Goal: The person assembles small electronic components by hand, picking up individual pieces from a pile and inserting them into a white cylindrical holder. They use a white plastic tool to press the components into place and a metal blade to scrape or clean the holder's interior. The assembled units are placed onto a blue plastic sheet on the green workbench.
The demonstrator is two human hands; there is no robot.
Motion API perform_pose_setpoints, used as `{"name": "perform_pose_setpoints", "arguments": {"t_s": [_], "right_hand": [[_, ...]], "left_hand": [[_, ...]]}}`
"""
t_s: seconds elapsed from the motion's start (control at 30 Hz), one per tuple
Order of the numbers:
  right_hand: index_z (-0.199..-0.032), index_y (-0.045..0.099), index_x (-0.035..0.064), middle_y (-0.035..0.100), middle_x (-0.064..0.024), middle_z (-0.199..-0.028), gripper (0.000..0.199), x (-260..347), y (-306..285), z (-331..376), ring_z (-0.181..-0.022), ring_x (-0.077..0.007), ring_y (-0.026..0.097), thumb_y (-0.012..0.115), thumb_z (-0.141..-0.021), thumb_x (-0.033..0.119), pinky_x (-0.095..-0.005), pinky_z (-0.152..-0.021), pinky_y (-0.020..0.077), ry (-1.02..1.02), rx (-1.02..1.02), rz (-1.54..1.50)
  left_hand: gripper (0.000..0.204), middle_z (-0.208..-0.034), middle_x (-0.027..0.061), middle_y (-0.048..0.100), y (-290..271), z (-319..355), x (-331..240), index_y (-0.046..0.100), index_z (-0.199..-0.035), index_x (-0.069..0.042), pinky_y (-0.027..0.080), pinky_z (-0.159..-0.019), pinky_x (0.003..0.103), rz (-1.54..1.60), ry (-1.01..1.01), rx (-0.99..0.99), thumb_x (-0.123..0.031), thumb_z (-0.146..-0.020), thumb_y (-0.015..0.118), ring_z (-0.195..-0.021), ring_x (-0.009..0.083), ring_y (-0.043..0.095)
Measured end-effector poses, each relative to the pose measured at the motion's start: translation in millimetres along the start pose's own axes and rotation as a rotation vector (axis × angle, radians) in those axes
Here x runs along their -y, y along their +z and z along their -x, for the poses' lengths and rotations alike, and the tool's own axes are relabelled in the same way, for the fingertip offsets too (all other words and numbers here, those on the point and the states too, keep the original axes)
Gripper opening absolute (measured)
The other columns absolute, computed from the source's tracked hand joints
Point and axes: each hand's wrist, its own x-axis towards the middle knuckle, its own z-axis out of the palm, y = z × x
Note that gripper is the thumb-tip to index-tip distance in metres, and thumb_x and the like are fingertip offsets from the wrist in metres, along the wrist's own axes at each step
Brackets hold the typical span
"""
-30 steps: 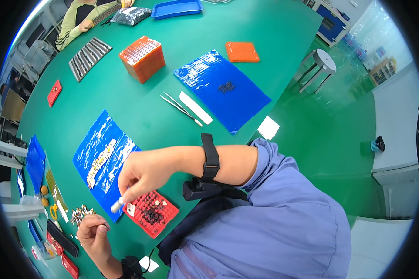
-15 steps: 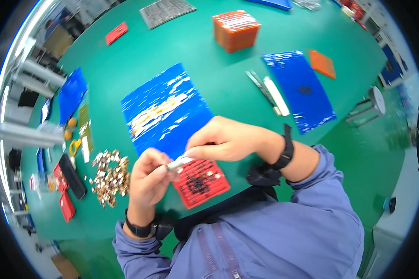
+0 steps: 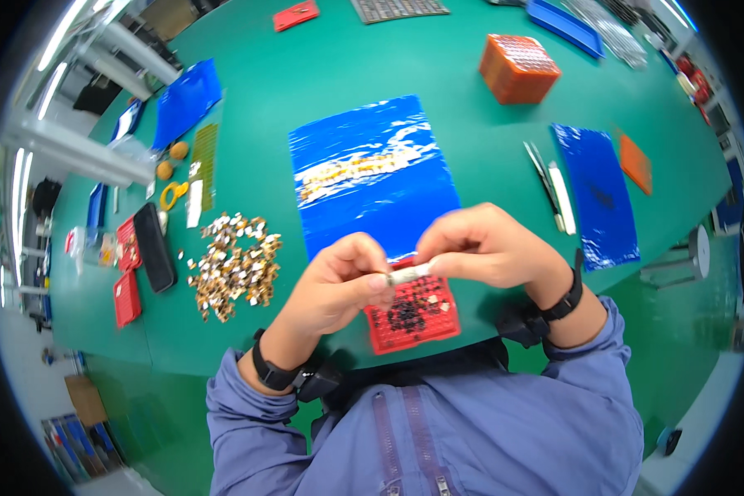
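Observation:
My left hand (image 3: 339, 285) and my right hand (image 3: 488, 248) meet above the near edge of the table. Between them is a short, whitish, tube-like piece (image 3: 408, 275), pinched at its left end by the left fingers and at its right end by the right ones. Its exact kind is blurred. Partly hidden below the hands lies a red tray (image 3: 379, 339) scattered with small black bits and a few pale pieces. Just beyond it, a blue sheet (image 3: 372, 217) bears rows of small gold-and-white pieces (image 3: 360, 172).
At left lie a heap of small gold-and-white pieces (image 3: 236, 264), a black case (image 3: 155, 248), yellow scissors (image 3: 173, 195) and red trays (image 3: 127, 299). To the right are tweezers (image 3: 543, 183), a white stick (image 3: 563, 198), another blue sheet (image 3: 599, 198) and an orange stack (image 3: 517, 74).
The whole scene has shifted rightward in the view as the head turned. Both hands still pinch the whitish piece, now held more level over the red tray's far part.

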Motion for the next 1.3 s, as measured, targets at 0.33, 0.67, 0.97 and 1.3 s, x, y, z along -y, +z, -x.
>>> {"name": "perform_pose_setpoints", "arguments": {"t_s": [0.33, 0.67, 0.97, 1.3], "right_hand": [[-0.082, 0.065, 0.0032, 0.057, 0.0024, -0.061, 0.009, 10.6, 1.2, 2.7, -0.051, -0.0032, 0.044, 0.071, -0.080, 0.010, -0.0211, -0.046, 0.0325, 0.165, 0.073, -0.051], [-0.079, 0.061, 0.0035, 0.055, 0.0026, -0.060, 0.010, 11.3, 4.1, 3.9, -0.053, -0.0023, 0.044, 0.068, -0.082, 0.010, -0.0207, -0.046, 0.0320, 0.176, 0.106, -0.106], [-0.086, 0.060, 0.0021, 0.057, 0.0011, -0.066, 0.013, 21.6, -0.4, 1.4, -0.054, -0.0030, 0.048, 0.070, -0.080, 0.007, -0.0192, -0.047, 0.0337, 0.221, 0.122, -0.094], [-0.088, 0.060, 0.0029, 0.059, 0.0000, -0.064, 0.012, 19.2, -7.7, 3.4, -0.057, -0.0046, 0.053, 0.065, -0.085, 0.014, -0.0207, -0.051, 0.0404, 0.209, 0.171, -0.048]], "left_hand": [[0.009, -0.081, 0.0066, 0.060, 2.8, 2.4, -5.3, 0.052, -0.090, -0.002, 0.051, -0.066, 0.024, -0.003, -0.011, 0.049, -0.004, -0.087, 0.061, -0.073, 0.0123, 0.061], [0.010, -0.084, 0.0118, 0.059, -2.1, 2.2, -2.9, 0.051, -0.090, -0.002, 0.052, -0.068, 0.027, 0.019, -0.001, 0.079, -0.001, -0.086, 0.060, -0.077, 0.0171, 0.063], [0.009, -0.084, 0.0065, 0.059, -0.5, 2.0, 0.6, 0.052, -0.090, -0.002, 0.052, -0.070, 0.026, 0.050, 0.044, 0.056, -0.002, -0.087, 0.060, -0.075, 0.0123, 0.061], [0.009, -0.085, 0.0100, 0.059, -0.7, -0.1, 1.8, 0.050, -0.089, -0.001, 0.055, -0.070, 0.029, 0.032, 0.054, 0.076, -0.001, -0.087, 0.059, -0.075, 0.0165, 0.063]]}}
